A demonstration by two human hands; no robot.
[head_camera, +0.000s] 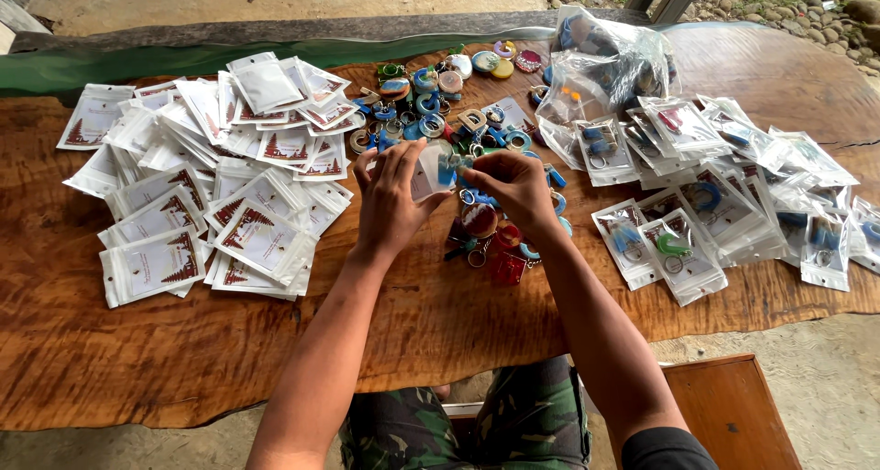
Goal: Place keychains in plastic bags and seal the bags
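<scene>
White sachets [197, 190] piled left; clear filled pouches [724, 199] right.

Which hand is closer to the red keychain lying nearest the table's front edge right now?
Right. The right hand is just above the red keychain, slightly right of it. The left hand is farther off, up and to its left. Both hold a small clear pouch.
</scene>
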